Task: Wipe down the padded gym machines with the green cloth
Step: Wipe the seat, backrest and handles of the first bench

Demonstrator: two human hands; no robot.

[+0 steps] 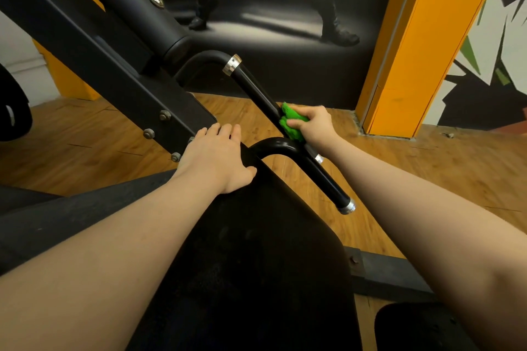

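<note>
Head view of a wipe-down in progress on one black machine. The right hand (pixel 312 124) gripped the green cloth (pixel 292 121), bunched into a wad, and held it against the handle bar (pixel 258 87), a black tube with silver collars at its ends that slanted from upper left to lower right. The cloth sat about midway along the bar, just above the curved bracket (pixel 275 147) that joined the bar to the frame. The fingers were curled round the cloth, the thumb across its near face, the wrist nearly straight and the forearm reaching forward from the lower right.

The left hand (pixel 218 158) lay flat on the top edge of the pad (pixel 256 251), fingers straight and close together, their tips toward the bolted frame (pixel 114 65); it held nothing and appeared to brace the body.

Progress, as a judgement: the work looked to be at the handle stage. No wet streak or other mark showed which surfaces had been wiped, so the done share could not be read. A second pad (pixel 413 328) at lower right would likely remain, together with any other machines outside the view.
</note>
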